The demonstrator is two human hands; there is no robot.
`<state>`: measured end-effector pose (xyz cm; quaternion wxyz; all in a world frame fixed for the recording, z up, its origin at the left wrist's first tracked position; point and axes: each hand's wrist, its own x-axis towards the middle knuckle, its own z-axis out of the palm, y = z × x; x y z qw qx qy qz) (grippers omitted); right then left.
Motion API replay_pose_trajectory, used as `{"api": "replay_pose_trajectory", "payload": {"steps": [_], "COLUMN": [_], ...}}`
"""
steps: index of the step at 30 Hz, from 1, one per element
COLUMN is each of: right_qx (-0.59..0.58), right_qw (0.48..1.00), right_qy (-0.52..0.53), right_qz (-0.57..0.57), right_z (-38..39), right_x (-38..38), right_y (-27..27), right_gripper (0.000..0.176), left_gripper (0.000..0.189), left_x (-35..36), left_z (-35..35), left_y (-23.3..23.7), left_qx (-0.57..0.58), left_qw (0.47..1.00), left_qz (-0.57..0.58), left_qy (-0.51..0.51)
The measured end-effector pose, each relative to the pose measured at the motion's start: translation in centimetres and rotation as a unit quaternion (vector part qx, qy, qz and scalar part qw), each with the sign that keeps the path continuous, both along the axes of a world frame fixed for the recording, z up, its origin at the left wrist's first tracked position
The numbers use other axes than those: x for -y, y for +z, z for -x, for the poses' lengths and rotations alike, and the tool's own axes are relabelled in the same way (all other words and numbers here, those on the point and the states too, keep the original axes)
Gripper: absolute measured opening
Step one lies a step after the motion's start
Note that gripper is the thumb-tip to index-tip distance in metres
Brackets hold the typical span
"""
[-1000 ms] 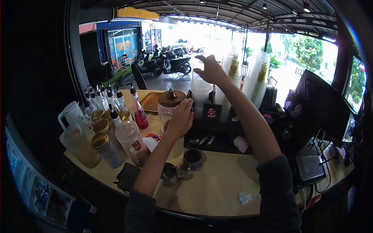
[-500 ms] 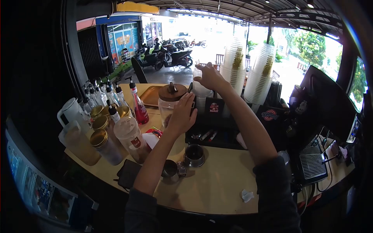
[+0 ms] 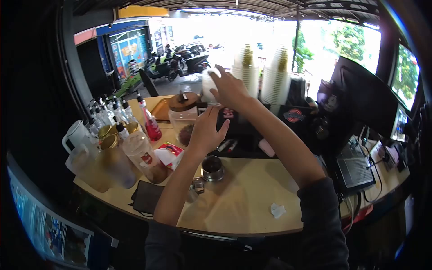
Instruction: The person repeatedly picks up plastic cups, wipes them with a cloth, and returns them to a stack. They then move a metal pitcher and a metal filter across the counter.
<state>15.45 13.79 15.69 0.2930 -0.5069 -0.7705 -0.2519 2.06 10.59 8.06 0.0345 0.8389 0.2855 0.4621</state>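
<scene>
My right hand [image 3: 230, 90] reaches to a short stack of clear plastic cups [image 3: 208, 85], its thumb and fingers curved about the upper part. Part of that stack is hidden behind my fingers. Just below, my left hand [image 3: 207, 132] is raised in front of the black holder [image 3: 240, 128], fingers straight and thumb apart, its fingertips by the foot of the stack. A glass jar with a wooden lid [image 3: 183, 103] stands to the left of my hands. Two taller cup stacks [image 3: 245, 74] rise to the right.
On the counter [image 3: 243, 198] are a metal cup [image 3: 212, 168], a small metal pitcher [image 3: 196, 186] and a crumpled tissue [image 3: 277, 210]. Several pump bottles, a red syrup bottle [image 3: 152, 126] and a lidded plastic container [image 3: 146, 155] crowd the left. A dark monitor [image 3: 366, 99] stands at right.
The head view has shifted, so the counter sits further left. My right hand stays at the short cup stack, and my left hand remains just below it.
</scene>
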Motion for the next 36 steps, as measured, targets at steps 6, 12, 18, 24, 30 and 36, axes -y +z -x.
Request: {"api": "replay_pose_trajectory", "payload": {"steps": [6,12,18,24,30,36], "right_qx": [-0.082,-0.232,-0.42,-0.424,-0.45,-0.465], "right_qw": [0.991,0.966,0.907,0.893,0.881,0.868], "right_qy": [0.0,0.046,0.003,-0.076,-0.015,-0.033], "right_qz": [0.11,0.106,0.026,0.129,0.146,0.172], "right_z": [-5.0,-13.1,-19.7,-22.1,-21.3,-20.6], "right_x": [11.5,20.5,26.4,27.2,24.9,25.2], "right_y": [-2.1,-6.5,-14.2,-22.0,-24.3,-22.8], "right_gripper": [0.02,0.016,0.051,0.112,0.118,0.103], "left_gripper": [0.029,0.048,0.112,0.101,0.084,0.081], "left_x": [5.4,8.6,12.1,13.4,13.3,13.0], "left_z": [-5.8,-14.2,-19.4,-21.0,-21.4,-21.2], "left_y": [-1.8,-9.7,-16.9,-16.6,-17.5,-17.8], "left_qx": [0.04,0.072,0.015,0.026,0.05,0.032], "left_qw": [0.983,0.912,0.903,0.904,0.912,0.92], "left_qz": [0.047,0.26,0.331,0.335,0.322,0.318], "left_qy": [-0.173,-0.309,-0.273,-0.263,-0.248,-0.227]}}
